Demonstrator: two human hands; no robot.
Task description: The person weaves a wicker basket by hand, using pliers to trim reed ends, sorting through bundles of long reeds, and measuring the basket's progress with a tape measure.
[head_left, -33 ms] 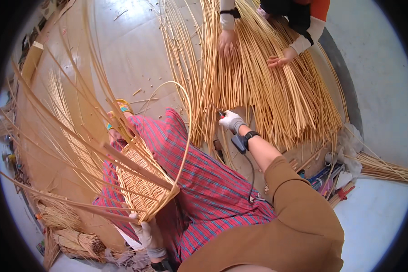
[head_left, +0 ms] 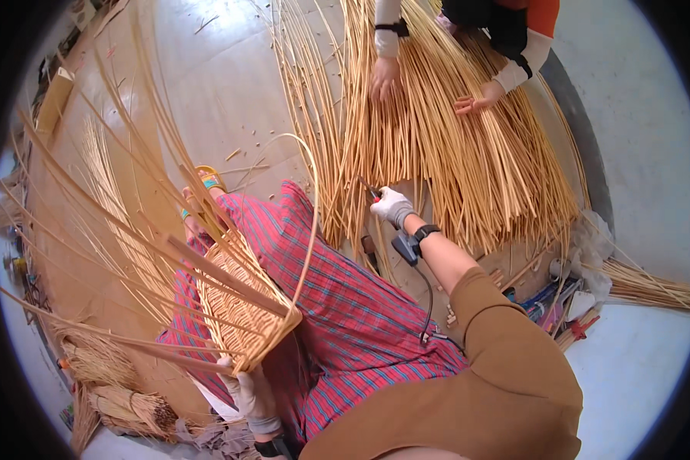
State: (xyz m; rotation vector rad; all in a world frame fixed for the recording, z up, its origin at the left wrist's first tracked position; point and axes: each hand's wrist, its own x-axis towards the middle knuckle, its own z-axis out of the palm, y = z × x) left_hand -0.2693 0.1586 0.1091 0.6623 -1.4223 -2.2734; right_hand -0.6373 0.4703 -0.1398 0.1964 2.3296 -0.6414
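Observation:
A partly woven wicker basket lies across my lap, with long loose rods fanning out from it to the left and away. My left hand, in a pale glove, closes on the basket's near corner. One long rod loops up in an arc from the basket's right corner. In my gloved right hand is a dark, pointed hand tool with some red at its grip. It stands close to the lower ends of a big spread of peeled rods; whether it touches them I cannot tell.
Across from me, a co-worker's two hands rest on the spread rods. Bundled rods lie at lower left, more rods at right. A dark-handled tool lies near my knee. Small offcuts dot the floor.
The basket and its looped rod have shifted slightly up and left. My right hand and the pointed tool stay nearly in place.

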